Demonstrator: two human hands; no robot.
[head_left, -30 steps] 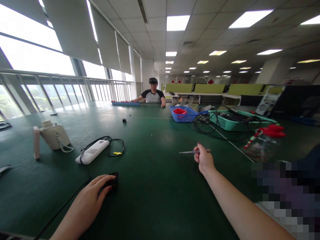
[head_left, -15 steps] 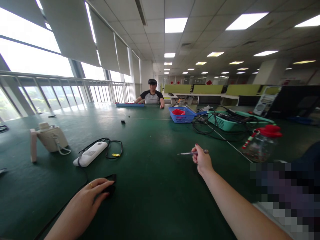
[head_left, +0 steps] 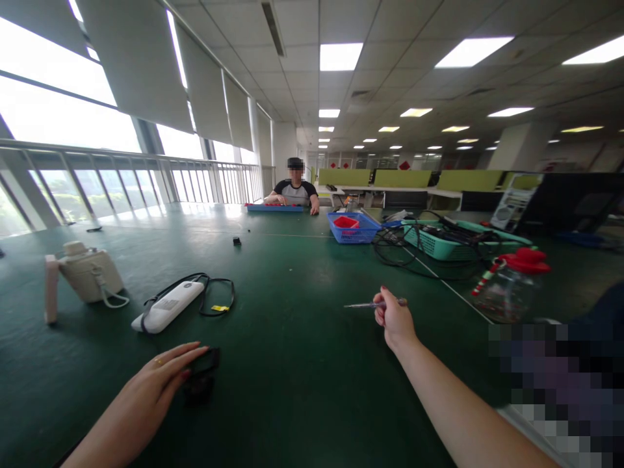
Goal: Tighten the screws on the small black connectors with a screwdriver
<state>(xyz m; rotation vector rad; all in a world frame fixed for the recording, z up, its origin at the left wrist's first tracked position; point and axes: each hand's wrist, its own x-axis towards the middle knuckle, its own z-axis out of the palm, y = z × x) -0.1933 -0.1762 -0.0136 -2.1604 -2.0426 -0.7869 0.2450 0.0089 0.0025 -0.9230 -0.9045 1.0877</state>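
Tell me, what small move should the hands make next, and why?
Perhaps bring the screwdriver in the right hand closer to the black object: the left hand is at that object, while the screwdriver's tip points leftward, well apart from it.

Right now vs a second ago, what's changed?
The blue tray at the far end has slid right, in front of the person across the table. More of the black object by the left hand shows; whether it was let go is unclear. The view shifted slightly. Unchanged: right hand gripping the thin pointed tool; white device in place.
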